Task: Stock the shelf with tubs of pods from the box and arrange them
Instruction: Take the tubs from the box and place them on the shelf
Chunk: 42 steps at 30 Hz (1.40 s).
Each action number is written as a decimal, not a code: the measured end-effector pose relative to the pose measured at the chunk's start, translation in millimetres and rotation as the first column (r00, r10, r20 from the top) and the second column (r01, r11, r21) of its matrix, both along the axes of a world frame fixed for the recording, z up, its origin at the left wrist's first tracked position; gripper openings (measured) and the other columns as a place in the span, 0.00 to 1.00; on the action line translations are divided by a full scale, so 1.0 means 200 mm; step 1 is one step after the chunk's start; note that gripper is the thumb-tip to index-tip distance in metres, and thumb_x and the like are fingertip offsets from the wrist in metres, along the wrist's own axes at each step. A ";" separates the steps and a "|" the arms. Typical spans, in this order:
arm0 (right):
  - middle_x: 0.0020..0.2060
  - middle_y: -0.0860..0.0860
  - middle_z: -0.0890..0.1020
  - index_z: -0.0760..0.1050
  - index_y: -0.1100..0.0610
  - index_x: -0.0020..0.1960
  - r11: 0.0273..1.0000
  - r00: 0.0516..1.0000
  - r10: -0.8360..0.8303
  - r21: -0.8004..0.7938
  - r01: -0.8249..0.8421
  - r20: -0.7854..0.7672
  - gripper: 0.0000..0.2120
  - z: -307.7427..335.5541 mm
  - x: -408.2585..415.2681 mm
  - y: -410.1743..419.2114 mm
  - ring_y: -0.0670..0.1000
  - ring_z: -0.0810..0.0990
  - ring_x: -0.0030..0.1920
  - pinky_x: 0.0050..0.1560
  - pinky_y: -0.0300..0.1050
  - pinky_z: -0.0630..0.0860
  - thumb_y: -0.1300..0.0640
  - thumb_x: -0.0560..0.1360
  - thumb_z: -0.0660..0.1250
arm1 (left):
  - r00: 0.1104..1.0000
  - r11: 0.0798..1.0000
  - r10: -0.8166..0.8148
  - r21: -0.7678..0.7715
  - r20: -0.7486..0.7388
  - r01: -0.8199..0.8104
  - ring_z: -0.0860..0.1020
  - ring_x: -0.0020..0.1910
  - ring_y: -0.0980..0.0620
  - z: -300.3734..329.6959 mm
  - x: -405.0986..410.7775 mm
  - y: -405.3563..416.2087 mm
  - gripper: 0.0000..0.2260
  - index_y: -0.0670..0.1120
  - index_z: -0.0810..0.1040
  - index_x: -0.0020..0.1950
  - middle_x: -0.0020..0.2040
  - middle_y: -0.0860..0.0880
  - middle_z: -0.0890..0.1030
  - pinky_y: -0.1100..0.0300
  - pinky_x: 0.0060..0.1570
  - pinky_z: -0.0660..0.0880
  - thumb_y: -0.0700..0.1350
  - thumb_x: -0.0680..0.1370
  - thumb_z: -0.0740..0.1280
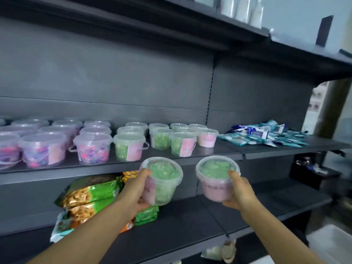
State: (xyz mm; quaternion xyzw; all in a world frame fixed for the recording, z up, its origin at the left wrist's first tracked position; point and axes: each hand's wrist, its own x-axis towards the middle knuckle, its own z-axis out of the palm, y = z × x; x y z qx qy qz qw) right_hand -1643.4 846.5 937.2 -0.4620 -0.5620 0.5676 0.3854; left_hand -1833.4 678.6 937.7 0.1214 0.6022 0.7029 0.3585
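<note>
The middle shelf runs across the view at a slant, its front edge dropping toward the left. Rows of lidded tubs fill it from the left end to a little past the middle: pink and purple tubs on the left, green tubs beside them, and one pale pink tub at the right end of the group. In front of the green tubs a strip of bare shelf runs along the front edge, widening toward the right. Further right, past the upright joint in the back panel, blue packets lie in a loose heap. Above the tubs the back panel is bare up to the upper shelf.

Both hands are held out in front of the middle shelf's front edge, slightly below it. The left hand grips a tub of green pods from its left side, thumb on the lid rim and fingers curled under the base; the tub tilts toward the camera. The right hand grips a second tub of green pods from its right side, thumb at the rim, fingers under it. The two tubs are near each other but apart.

Below, the lower shelf holds snack bags on the left, partly behind the left forearm, and is bare on the right.
</note>
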 end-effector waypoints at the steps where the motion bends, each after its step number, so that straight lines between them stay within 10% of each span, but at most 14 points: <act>1: 0.55 0.56 0.76 0.66 0.56 0.65 1.000 1.000 0.007 -0.001 -0.007 -0.005 0.22 0.03 0.01 0.07 0.59 0.78 0.52 0.44 0.52 0.78 0.44 0.77 0.59 | 1.000 1.000 0.004 0.006 -0.001 -0.004 0.73 0.38 0.47 0.02 0.02 0.06 0.10 0.45 0.73 0.40 0.40 0.44 0.74 0.51 0.47 0.75 0.50 0.76 0.65; 7: 0.57 0.57 0.75 0.63 0.57 0.67 0.999 0.999 0.031 -0.040 -0.031 -0.009 0.25 0.10 -0.01 0.39 0.59 0.79 0.52 0.38 0.50 0.77 0.43 0.77 0.60 | 0.997 0.999 0.045 -0.005 -0.061 -0.045 0.76 0.44 0.44 0.11 0.02 0.28 0.11 0.46 0.75 0.46 0.47 0.42 0.77 0.54 0.38 0.75 0.53 0.75 0.64; 24: 0.57 0.59 0.75 0.61 0.57 0.70 0.986 0.993 -0.058 -0.162 0.041 -0.105 0.32 0.21 -0.52 1.00 0.62 0.78 0.51 0.43 0.57 0.79 0.42 0.73 0.66 | 0.987 0.987 0.157 -0.026 -0.026 -0.158 0.76 0.55 0.40 0.17 -0.41 0.71 0.16 0.47 0.73 0.54 0.56 0.41 0.75 0.44 0.53 0.76 0.56 0.74 0.66; 30: 0.60 0.59 0.75 0.63 0.55 0.69 0.974 0.991 -0.054 -0.225 0.025 -0.123 0.33 0.18 -0.65 1.15 0.63 0.78 0.51 0.45 0.60 0.79 0.42 0.71 0.68 | 0.971 0.974 0.226 -0.002 0.079 -0.227 0.75 0.48 0.41 0.15 -0.46 0.76 0.19 0.46 0.69 0.62 0.45 0.43 0.73 0.44 0.53 0.74 0.55 0.76 0.65; 42: 0.54 0.62 0.78 0.72 0.64 0.54 0.989 0.975 0.074 0.108 -0.098 0.210 0.31 0.13 -0.68 1.31 0.61 0.78 0.54 0.52 0.59 0.79 0.35 0.74 0.57 | 0.920 0.919 0.391 0.030 0.034 -0.392 0.76 0.52 0.45 0.13 -0.44 0.89 0.22 0.50 0.69 0.65 0.55 0.46 0.77 0.50 0.47 0.75 0.56 0.75 0.68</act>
